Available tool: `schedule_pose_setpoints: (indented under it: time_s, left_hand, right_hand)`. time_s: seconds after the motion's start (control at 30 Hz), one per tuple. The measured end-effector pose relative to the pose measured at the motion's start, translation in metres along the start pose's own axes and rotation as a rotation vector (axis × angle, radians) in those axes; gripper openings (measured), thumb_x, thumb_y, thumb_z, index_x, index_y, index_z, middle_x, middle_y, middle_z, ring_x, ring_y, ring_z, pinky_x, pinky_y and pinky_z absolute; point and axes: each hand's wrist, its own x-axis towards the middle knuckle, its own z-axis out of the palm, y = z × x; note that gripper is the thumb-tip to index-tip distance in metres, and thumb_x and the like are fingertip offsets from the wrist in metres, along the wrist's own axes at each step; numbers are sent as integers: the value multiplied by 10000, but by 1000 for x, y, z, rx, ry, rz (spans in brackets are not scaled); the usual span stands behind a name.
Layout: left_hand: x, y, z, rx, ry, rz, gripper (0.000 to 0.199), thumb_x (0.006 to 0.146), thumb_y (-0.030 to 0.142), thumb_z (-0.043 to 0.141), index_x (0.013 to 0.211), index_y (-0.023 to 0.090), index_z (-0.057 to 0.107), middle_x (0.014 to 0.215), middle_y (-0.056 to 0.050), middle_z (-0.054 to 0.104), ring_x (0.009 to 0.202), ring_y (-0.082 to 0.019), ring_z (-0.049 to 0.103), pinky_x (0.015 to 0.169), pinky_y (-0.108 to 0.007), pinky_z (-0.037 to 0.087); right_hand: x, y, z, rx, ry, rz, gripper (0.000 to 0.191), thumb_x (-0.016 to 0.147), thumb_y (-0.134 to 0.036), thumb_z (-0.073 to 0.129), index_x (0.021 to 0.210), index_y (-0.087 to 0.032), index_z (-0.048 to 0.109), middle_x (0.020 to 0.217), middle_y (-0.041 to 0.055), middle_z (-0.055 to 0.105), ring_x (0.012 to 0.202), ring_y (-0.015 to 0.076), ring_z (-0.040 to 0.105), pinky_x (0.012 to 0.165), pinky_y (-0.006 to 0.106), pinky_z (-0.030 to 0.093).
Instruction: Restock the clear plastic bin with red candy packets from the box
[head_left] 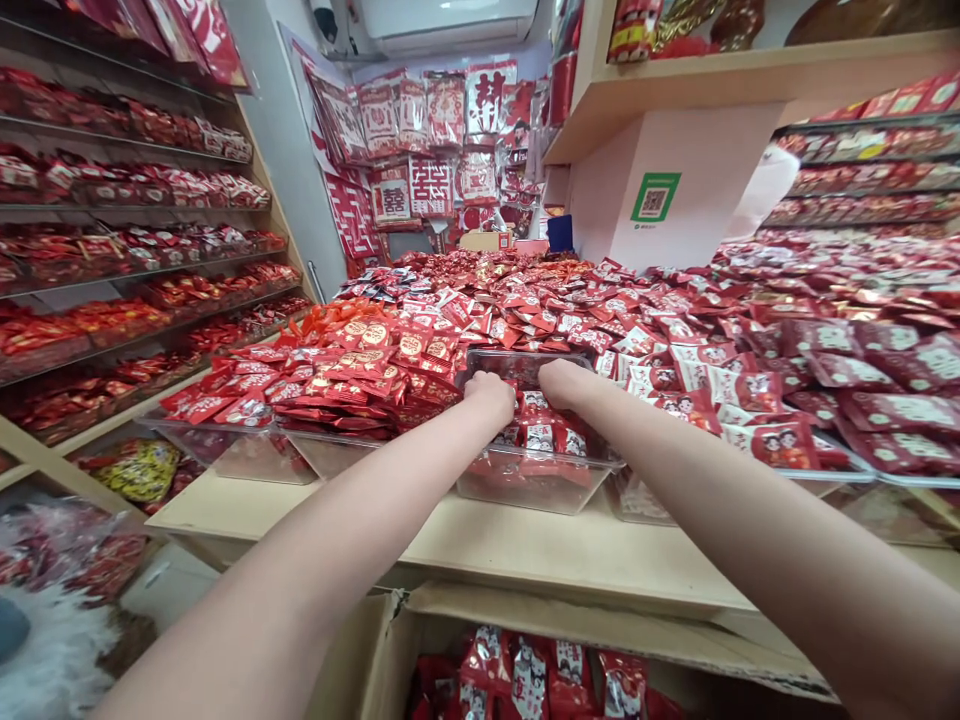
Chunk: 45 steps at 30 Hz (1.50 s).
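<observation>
A clear plastic bin point(536, 485) stands at the table's front edge, partly filled with small red-and-white packets point(538, 438). Both of my hands reach into it. My left hand point(491, 394) is curled at the bin's left side, beside the packets; whatever its fingers hold is out of sight. At the back right of the bin, my right hand point(564, 383) bends down at the wrist, its fingers hidden behind the hand. Heaped red packets with gold print point(360, 365) lie left of the bin, and white-and-red packets point(739, 395) fill the bin to its right.
A pale wooden table point(420, 530) carries the bins. Below its edge, an open cardboard box point(382, 650) holds larger red packets point(529, 675). Stocked shelves point(135, 210) line the left wall. A pillar with a QR code sign point(656, 198) rises behind the heaps, under an overhanging shelf point(750, 75).
</observation>
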Motion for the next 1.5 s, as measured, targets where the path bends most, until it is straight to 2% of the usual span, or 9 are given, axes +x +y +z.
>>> schedule_pose_setpoints:
  time_s: [0.1, 0.27, 0.7, 0.83, 1.07, 1.17, 1.23, 1.37, 1.5]
  left_hand:
    - [-8, 1, 1, -41, 76, 93, 336, 857, 292, 503, 1164, 156, 482, 1213, -98, 478, 1052, -237, 500, 854, -452, 431]
    - [-7, 3, 1, -80, 50, 284, 363, 856, 349, 496, 1174, 174, 483, 1195, -91, 502, 1052, -232, 506, 890, -465, 400]
    - [1, 3, 5, -87, 93, 331, 282, 861, 285, 501, 1115, 162, 518, 1137, -81, 531, 980, -207, 543, 816, -410, 461]
    - [-4, -2, 2, -57, 116, 338, 284, 854, 284, 512, 1115, 171, 521, 1123, -78, 541, 969, -204, 550, 814, -407, 463]
    - [-22, -5, -8, -54, 215, 343, 305, 861, 288, 497, 1143, 171, 500, 1198, -89, 493, 1059, -230, 497, 872, -445, 418]
    - [-29, -3, -13, -30, 123, 313, 260, 860, 289, 501, 1082, 158, 536, 1127, -82, 540, 994, -208, 537, 836, -417, 446]
    - [-32, -1, -14, -7, 7, 318, 216, 852, 283, 517, 1013, 147, 568, 1038, -66, 582, 915, -184, 570, 791, -383, 472]
    - [-30, 2, -10, 1, -124, 334, 196, 848, 263, 527, 988, 134, 573, 986, -55, 596, 862, -171, 586, 747, -358, 491]
    - [-25, -1, -8, -84, -93, 348, 205, 847, 260, 528, 1008, 140, 567, 988, -53, 595, 858, -172, 588, 743, -356, 493]
  right_hand:
    - [0, -3, 2, -44, -35, 32, 272, 712, -121, 550, 942, -95, 691, 925, 185, 684, 915, 254, 630, 772, 255, 474]
    - [-1, -2, 0, -87, -76, 55, 296, 706, -143, 574, 976, -82, 680, 911, 199, 683, 898, 264, 636, 774, 274, 477]
    - [-4, -8, -1, -88, -92, 50, 314, 737, -28, 489, 1000, -44, 660, 961, 209, 668, 951, 265, 617, 783, 265, 472]
    - [-22, -13, -18, -70, -49, 46, 293, 740, -54, 504, 983, -64, 667, 943, 192, 677, 920, 243, 630, 761, 240, 468]
    - [-77, -8, -46, -7, 41, 23, 227, 744, -148, 506, 890, -144, 681, 880, 112, 696, 819, 220, 640, 623, 236, 450]
    - [-98, -4, -50, 83, 184, 5, 213, 774, -224, 482, 849, -171, 673, 839, 88, 697, 759, 214, 635, 594, 260, 429]
    - [-107, -5, -51, 109, 205, -4, 218, 787, -223, 465, 830, -175, 673, 818, 86, 696, 733, 207, 634, 584, 264, 418]
    - [-108, -17, -52, 34, 27, -15, 243, 774, -117, 464, 887, -135, 679, 848, 124, 695, 766, 223, 644, 586, 258, 417]
    - [-88, -28, -45, 0, -53, -93, 293, 742, -42, 472, 952, -96, 668, 947, 149, 680, 898, 241, 625, 676, 253, 432]
